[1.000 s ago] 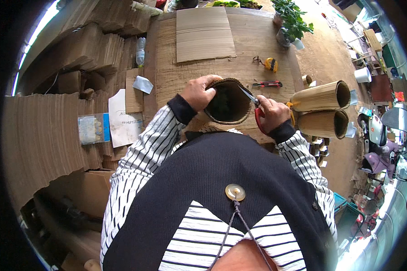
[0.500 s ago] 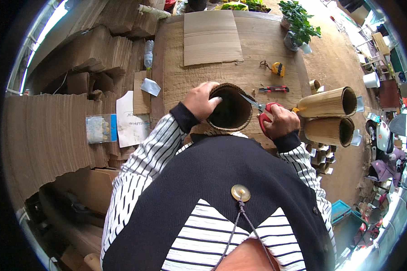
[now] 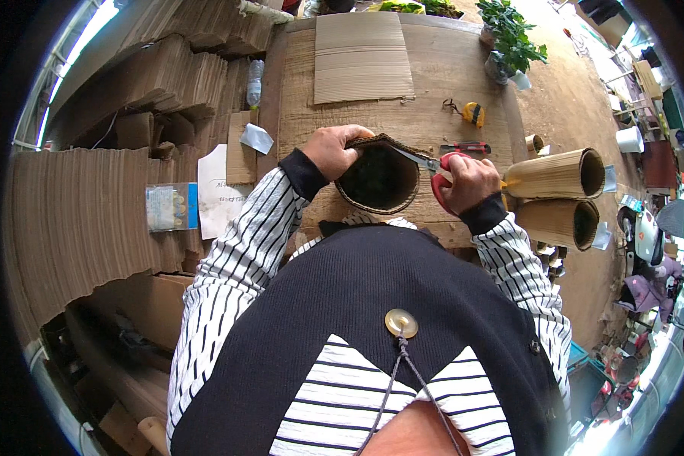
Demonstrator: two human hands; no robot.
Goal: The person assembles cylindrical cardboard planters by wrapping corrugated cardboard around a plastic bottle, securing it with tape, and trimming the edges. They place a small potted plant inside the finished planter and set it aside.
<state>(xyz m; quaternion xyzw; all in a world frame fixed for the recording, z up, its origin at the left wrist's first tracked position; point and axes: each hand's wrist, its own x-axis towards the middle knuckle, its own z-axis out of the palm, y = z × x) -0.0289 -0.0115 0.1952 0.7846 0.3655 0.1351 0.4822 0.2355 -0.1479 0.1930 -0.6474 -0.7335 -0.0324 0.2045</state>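
An upright cardboard tube (image 3: 413, 196) stands at the near edge of the table, its dark opening facing up. My left hand (image 3: 330, 152) is closed on the tube's left rim, the thumb reaching over into the opening. In my right hand (image 3: 471, 184) is a pair of red-handled scissors (image 3: 436, 182), fingers wrapped round the loops. The scissor blades lie across the tube's upper right rim, pointing up and left. What lies inside the tube is too dark to make out.
A flat cardboard sheet (image 3: 363, 61), a yellow tape measure (image 3: 473, 114) and a red utility knife (image 3: 467, 147) lie on the wooden table (image 3: 300, 83). Two finished-looking cardboard tubes (image 3: 555, 175) rest at right. Cardboard stacks (image 3: 83, 220) fill the left. Potted plants (image 3: 509, 45) stand far right.
The tube and my left hand have shifted slightly left. The tube's rim now bends to a peak at its far side. The scissors remain at the rim, their handles slightly further left.
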